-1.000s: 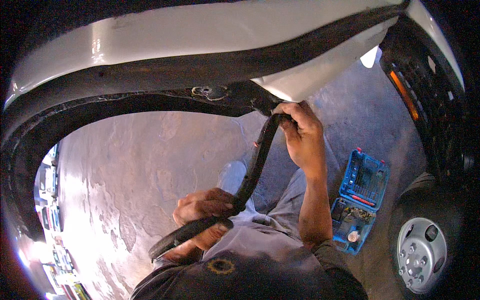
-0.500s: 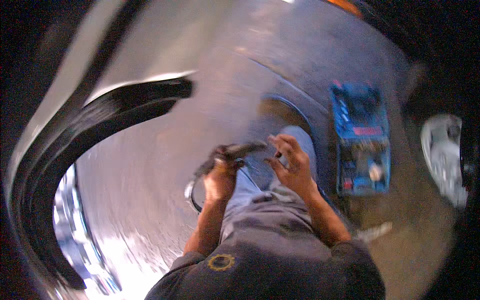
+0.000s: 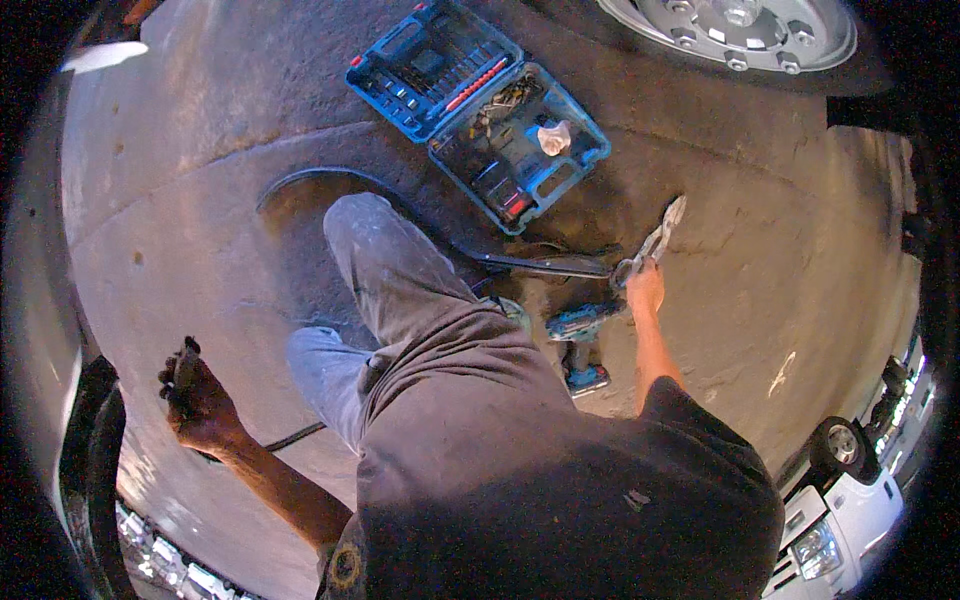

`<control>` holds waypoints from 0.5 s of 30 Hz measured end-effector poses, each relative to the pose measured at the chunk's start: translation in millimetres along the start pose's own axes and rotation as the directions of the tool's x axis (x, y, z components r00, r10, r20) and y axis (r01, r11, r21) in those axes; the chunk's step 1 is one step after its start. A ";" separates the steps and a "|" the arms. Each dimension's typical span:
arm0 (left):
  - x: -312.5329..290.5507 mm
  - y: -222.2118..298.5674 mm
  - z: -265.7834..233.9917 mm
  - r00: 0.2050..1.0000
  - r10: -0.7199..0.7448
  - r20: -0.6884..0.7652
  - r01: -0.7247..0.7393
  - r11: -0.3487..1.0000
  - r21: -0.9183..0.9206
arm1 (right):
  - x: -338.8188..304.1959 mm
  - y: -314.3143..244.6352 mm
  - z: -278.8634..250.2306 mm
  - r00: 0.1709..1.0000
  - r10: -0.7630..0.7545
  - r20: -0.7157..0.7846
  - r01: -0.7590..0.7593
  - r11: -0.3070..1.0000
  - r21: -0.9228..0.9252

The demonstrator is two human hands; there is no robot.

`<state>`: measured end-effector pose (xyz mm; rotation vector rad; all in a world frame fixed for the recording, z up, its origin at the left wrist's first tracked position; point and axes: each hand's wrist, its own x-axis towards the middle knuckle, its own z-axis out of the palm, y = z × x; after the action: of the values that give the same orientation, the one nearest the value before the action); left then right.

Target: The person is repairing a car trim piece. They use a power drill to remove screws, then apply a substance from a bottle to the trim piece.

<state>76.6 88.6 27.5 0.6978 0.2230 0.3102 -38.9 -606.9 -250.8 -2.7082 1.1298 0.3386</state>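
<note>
My right hand (image 3: 646, 290) is closed round the handles of metal tin snips (image 3: 662, 238), whose blades point away from me over the floor. Far out to the left, my left hand (image 3: 205, 405) is curled with its fingers in shadow. A dark end sticks out past those fingers, and a thin black strip (image 3: 295, 436) runs behind the forearm toward my leg, so the fist seems closed on that strip. A blue cordless drill (image 3: 580, 325) lies beside my right thigh, close to the right forearm. Between the drill and the case is a long black curved trim piece (image 3: 545, 266).
An open blue tool case (image 3: 432, 136) with bits, sockets and a crumpled pale item lies ahead on the concrete floor (image 3: 180, 240). A silver wheel (image 3: 740, 25) stands at the far right. Black wheel-arch edging (image 3: 90, 460) is at the left; a white vehicle (image 3: 840, 530) is lower right.
My view has turned to the right. My hands, close together in front of me before, are now wide apart. The right hand, without the snips before, now grips them.
</note>
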 end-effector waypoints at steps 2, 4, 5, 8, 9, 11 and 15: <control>8.7 16.4 -3.6 0.994 -0.037 -0.102 0.017 0.981 -0.192 | -8.4 7.4 11.2 0.999 -0.042 0.030 0.044 0.997 -0.056; 6.4 25.4 1.2 0.968 -0.053 -0.246 -0.070 0.883 -0.464 | -27.6 -6.8 -2.4 0.981 -0.030 0.192 0.046 0.996 -0.077; 3.1 33.0 5.9 0.951 -0.102 -0.293 -0.073 0.843 -0.533 | -46.4 -22.8 -23.6 0.945 -0.001 0.327 0.027 0.997 -0.074; 1.9 41.8 -20.2 0.934 0.019 -0.356 -0.105 0.969 -0.224 | -103.6 2.0 -23.1 0.841 -0.130 0.526 0.183 0.982 -0.049; 1.9 44.2 -30.1 0.931 0.098 -0.351 -0.110 0.994 -0.015 | -116.9 4.3 -15.7 0.805 -0.124 0.581 0.135 0.991 0.024; 11.3 34.3 -21.0 0.914 0.212 -0.346 -0.133 0.962 0.238 | -153.7 -12.9 -18.2 0.856 -0.163 0.490 0.112 0.985 0.131; 20.8 -27.0 74.8 0.878 0.298 -0.374 -0.242 0.952 0.189 | -151.1 -51.0 0.8 0.824 -0.331 0.459 0.197 0.928 0.315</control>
<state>124.2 32.1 63.5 0.7987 0.5430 0.7152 -105.8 -469.5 -205.0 -2.2993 0.5864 0.7485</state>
